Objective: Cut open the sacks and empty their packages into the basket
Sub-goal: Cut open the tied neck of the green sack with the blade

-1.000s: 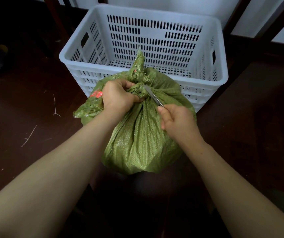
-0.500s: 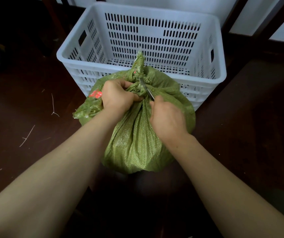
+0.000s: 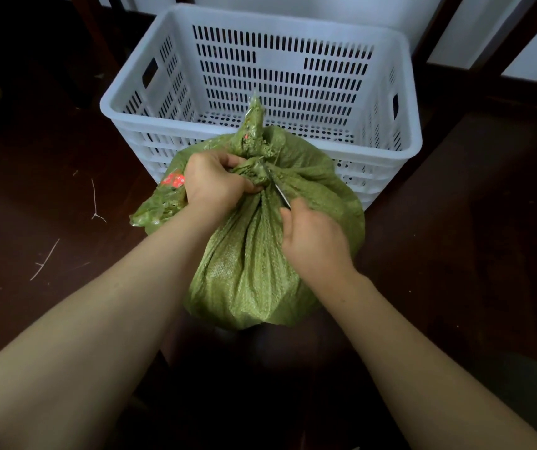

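Now: one green sack (image 3: 247,261), one white basket (image 3: 280,60); left hand (image 3: 215,183) grips its neck, right hand (image 3: 312,235) holds one blade (image 3: 280,191).

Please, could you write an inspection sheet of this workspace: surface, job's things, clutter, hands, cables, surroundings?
Surface: dark brown surface under sack and basket.
Job's things: green woven sack, neck tied; white slotted basket behind it, no packages visible inside; thin blade at the knot.
Clutter: pale thin strands at left.
Hands: left hand grips the sack's neck; right hand holds the blade.
Cables: nothing seen.
Surroundings: dark wooden posts, white wall.
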The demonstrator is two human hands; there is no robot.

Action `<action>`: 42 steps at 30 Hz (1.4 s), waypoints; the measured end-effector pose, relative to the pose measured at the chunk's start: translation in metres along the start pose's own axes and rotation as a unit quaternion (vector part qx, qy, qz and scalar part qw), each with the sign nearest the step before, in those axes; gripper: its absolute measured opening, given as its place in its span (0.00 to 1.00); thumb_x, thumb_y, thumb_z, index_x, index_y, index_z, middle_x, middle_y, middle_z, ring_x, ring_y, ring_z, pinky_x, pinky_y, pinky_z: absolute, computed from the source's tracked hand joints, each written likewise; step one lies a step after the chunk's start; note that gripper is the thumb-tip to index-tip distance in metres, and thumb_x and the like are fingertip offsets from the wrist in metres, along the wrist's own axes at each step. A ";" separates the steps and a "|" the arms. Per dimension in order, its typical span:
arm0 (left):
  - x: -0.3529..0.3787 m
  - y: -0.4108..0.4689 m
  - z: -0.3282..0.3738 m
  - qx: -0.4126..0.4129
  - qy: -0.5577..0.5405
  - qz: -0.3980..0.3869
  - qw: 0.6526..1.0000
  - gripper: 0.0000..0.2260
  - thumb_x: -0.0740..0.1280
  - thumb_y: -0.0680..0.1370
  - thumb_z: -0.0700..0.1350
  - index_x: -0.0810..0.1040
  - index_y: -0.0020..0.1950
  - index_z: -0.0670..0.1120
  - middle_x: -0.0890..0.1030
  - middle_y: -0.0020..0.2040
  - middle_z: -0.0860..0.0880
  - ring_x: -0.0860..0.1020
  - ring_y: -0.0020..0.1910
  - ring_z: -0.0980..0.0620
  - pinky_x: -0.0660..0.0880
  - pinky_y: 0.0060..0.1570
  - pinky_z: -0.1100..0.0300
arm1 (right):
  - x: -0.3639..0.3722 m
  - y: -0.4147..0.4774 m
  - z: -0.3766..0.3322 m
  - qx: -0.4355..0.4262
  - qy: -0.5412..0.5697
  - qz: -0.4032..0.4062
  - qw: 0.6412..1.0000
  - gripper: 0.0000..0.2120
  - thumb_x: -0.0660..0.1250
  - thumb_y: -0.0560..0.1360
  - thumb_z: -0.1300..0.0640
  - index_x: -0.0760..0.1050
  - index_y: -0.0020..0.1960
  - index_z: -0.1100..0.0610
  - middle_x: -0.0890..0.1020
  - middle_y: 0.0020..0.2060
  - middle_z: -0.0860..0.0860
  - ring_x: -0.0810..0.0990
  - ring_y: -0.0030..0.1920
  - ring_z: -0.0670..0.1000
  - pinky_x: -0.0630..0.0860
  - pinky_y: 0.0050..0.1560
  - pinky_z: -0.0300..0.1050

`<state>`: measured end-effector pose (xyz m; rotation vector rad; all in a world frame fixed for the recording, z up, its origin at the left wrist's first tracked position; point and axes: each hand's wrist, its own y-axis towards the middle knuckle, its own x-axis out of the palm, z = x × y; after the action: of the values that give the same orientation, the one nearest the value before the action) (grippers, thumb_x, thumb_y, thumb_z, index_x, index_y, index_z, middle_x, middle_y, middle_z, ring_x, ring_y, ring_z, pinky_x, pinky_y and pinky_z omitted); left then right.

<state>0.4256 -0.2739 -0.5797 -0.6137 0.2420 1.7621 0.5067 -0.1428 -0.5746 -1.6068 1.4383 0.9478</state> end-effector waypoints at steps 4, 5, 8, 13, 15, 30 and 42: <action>0.008 -0.007 0.003 0.026 0.018 -0.010 0.999 0.13 0.81 0.61 0.43 0.80 0.39 0.49 0.81 0.38 0.51 0.77 0.37 0.53 0.77 0.39 0.57 | -0.006 0.016 -0.002 0.026 0.021 0.007 0.999 0.12 0.52 0.83 0.53 0.70 0.52 0.59 0.67 0.32 0.47 0.70 0.37 0.51 0.63 0.34 0.44; 0.008 -0.006 0.003 0.022 0.016 -0.008 1.000 0.13 0.81 0.61 0.43 0.79 0.38 0.50 0.79 0.36 0.52 0.76 0.36 0.53 0.76 0.39 0.58 | -0.008 0.020 -0.004 0.025 0.030 0.008 0.999 0.11 0.52 0.83 0.53 0.70 0.51 0.58 0.66 0.32 0.46 0.70 0.36 0.51 0.62 0.33 0.44; 0.002 -0.002 0.001 -0.005 0.003 0.000 1.000 0.14 0.80 0.62 0.40 0.76 0.36 0.53 0.77 0.35 0.54 0.77 0.37 0.51 0.77 0.40 0.57 | -0.006 0.008 -0.002 0.010 0.039 -0.004 0.999 0.10 0.52 0.82 0.53 0.68 0.48 0.56 0.66 0.30 0.45 0.68 0.32 0.48 0.63 0.35 0.43; 0.007 -0.007 0.004 0.009 0.008 -0.009 1.000 0.15 0.81 0.61 0.43 0.77 0.38 0.50 0.77 0.35 0.54 0.76 0.36 0.55 0.77 0.42 0.57 | -0.005 0.007 -0.002 0.031 0.051 0.006 0.998 0.12 0.52 0.82 0.52 0.69 0.50 0.58 0.66 0.31 0.46 0.70 0.33 0.49 0.64 0.32 0.44; 0.006 -0.007 0.005 0.010 0.002 -0.004 1.000 0.14 0.81 0.61 0.42 0.77 0.39 0.50 0.76 0.34 0.55 0.73 0.33 0.57 0.77 0.41 0.58 | -0.007 0.015 -0.005 0.032 0.059 0.012 0.998 0.10 0.52 0.82 0.52 0.67 0.47 0.56 0.67 0.32 0.46 0.66 0.30 0.44 0.60 0.28 0.41; 0.002 -0.006 0.001 0.005 0.004 0.011 1.000 0.14 0.80 0.62 0.41 0.79 0.41 0.49 0.80 0.39 0.50 0.76 0.37 0.53 0.79 0.44 0.54 | 0.002 -0.005 0.001 0.020 0.068 0.012 0.997 0.10 0.53 0.82 0.53 0.67 0.47 0.57 0.67 0.30 0.46 0.66 0.30 0.45 0.61 0.31 0.43; 0.005 -0.004 0.000 0.023 0.017 0.010 1.000 0.16 0.82 0.59 0.46 0.82 0.43 0.45 0.81 0.40 0.49 0.78 0.38 0.51 0.79 0.44 0.52 | 0.003 0.005 -0.002 0.023 0.052 0.028 0.998 0.12 0.52 0.82 0.53 0.70 0.52 0.60 0.68 0.31 0.47 0.73 0.36 0.51 0.67 0.36 0.46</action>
<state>0.4288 -0.2679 -0.5816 -0.6105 0.3132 1.7614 0.5017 -0.1465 -0.5770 -1.6106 1.5717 0.8678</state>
